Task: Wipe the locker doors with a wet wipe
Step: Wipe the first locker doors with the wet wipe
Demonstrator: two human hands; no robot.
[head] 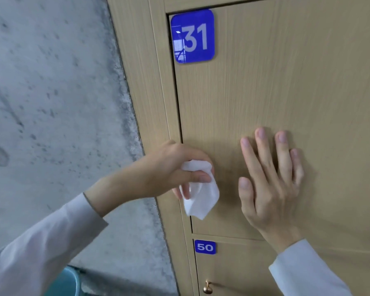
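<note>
A light wooden locker door [276, 86] fills the right of the head view, with a blue plate reading 31 [192, 36] at its top left corner. My left hand [171, 167] is closed around a crumpled white wet wipe [201, 199] at the door's lower left edge; part of the wipe hangs below the fingers. My right hand [271, 184] lies flat on the door with fingers spread, just right of the wipe. Below is a second door [239, 270] with a small blue plate reading 50 [205, 247].
A brass knob [207, 288] sticks out of the lower door near the bottom edge. A rough grey concrete wall [51, 103] runs along the left of the locker frame [145, 82]. A light blue bucket rim [68, 283] shows at the bottom left.
</note>
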